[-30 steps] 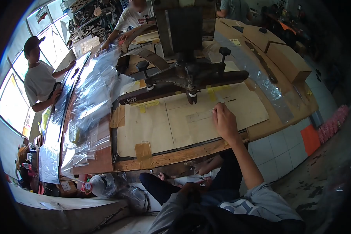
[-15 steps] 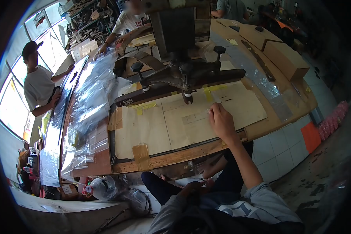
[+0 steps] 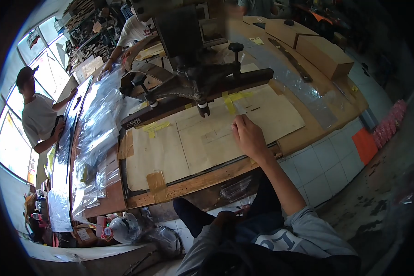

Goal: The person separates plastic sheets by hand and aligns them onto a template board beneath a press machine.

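Note:
My right hand is closed, fingers pinched together, over the right part of a pale board on the worktable. A pale, thin sliver shows just beyond its fingertips; I cannot make out what it is. Pencil-like lines and strips of yellow tape mark the board. Above the board's back part stands a dark metal press with a wide crossbar and a central fitting pointing down. My left hand rests low by my lap, in shadow, with its fingers not clear.
Clear plastic sheets cover the table's left side. Cardboard boxes and a dark strip lie at the back right. One person stands at the left; others are behind the press. Brown tape sits at the board's front edge.
My view has shifted, so the table and press appear further left. My right hand stays closed over the board, and a pale sliver now shows beyond its fingertips.

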Available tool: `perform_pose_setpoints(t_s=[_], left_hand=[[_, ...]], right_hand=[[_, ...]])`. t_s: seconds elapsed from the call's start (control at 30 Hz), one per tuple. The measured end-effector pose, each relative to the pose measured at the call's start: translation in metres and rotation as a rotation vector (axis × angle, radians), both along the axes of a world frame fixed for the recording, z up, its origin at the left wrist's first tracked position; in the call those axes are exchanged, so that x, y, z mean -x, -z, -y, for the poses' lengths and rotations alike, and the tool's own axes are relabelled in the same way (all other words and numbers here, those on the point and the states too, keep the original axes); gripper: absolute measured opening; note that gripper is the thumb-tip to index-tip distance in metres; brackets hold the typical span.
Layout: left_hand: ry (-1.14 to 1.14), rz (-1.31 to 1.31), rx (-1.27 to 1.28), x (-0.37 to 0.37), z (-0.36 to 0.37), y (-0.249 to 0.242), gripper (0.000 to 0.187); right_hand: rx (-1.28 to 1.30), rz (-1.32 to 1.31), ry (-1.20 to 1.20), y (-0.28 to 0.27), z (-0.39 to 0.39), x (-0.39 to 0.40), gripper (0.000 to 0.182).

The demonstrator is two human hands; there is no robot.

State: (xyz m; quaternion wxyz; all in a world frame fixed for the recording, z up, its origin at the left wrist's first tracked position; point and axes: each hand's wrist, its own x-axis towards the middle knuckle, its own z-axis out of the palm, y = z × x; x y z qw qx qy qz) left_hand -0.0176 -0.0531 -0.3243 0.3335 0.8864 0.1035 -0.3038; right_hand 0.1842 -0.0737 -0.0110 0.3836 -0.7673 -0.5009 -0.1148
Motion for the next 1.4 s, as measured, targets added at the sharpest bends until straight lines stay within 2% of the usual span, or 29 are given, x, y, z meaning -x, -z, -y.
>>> perform_pose_setpoints(t_s=[0.3, 0.8, 1.13, 1.37, 1.4], left_hand=[[0.039, -0.039, 0.037, -0.011, -0.017, -0.006, 0.029], [0.088, -0.099, 0.079, -0.027, -0.04, -0.037, 0.03], [0.102, -0.097, 0.081, -0.016, -0.043, -0.034, 0.03], [0.117, 0.024, 0.033, 0.009, -0.032, -0.005, 0.031], [0.193, 0.219, -0.048, 0.017, -0.032, 0.011, 0.031]], right_hand=[[0.063, 0.133, -0.003, -0.006, 0.01, 0.008, 0.012], [0.091, 0.006, -0.012, -0.017, 0.008, 0.006, 0.009], [0.106, -0.078, -0.031, -0.019, 0.008, 0.007, 0.01], [0.011, -0.073, -0.033, -0.012, 0.006, 0.006, 0.007], [0.012, -0.075, -0.026, -0.01, 0.005, 0.006, 0.008]])
